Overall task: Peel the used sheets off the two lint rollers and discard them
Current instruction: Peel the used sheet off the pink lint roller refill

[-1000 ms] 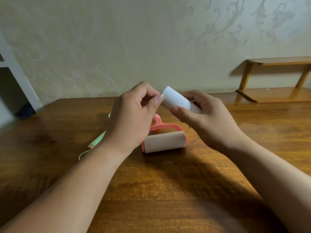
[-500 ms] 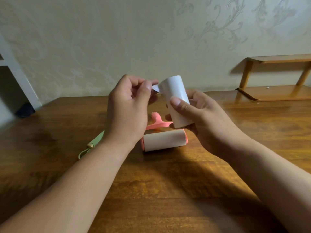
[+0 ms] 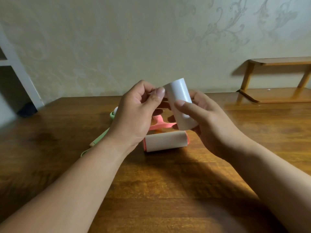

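My right hand (image 3: 205, 121) grips a white lint roll (image 3: 180, 105), held nearly upright above the table. My left hand (image 3: 136, 113) pinches the roll's upper left edge between thumb and fingers; whether a sheet corner is lifted is hidden by the thumb. Below the hands, a pink lint roller (image 3: 165, 141) lies on the wooden table (image 3: 168, 190), its white roll facing me and its pink handle pointing away. A green lint-roller handle (image 3: 101, 137) lies to the left, mostly hidden behind my left wrist.
A small wooden shelf (image 3: 276, 94) stands at the table's back right corner. A patterned wall runs behind the table. A white frame (image 3: 25, 81) and a dark object (image 3: 27, 110) sit beyond the table's left edge.
The white roll went from lying slanted to nearly upright in my right hand. My left thumb moved up to the roll's top left edge.
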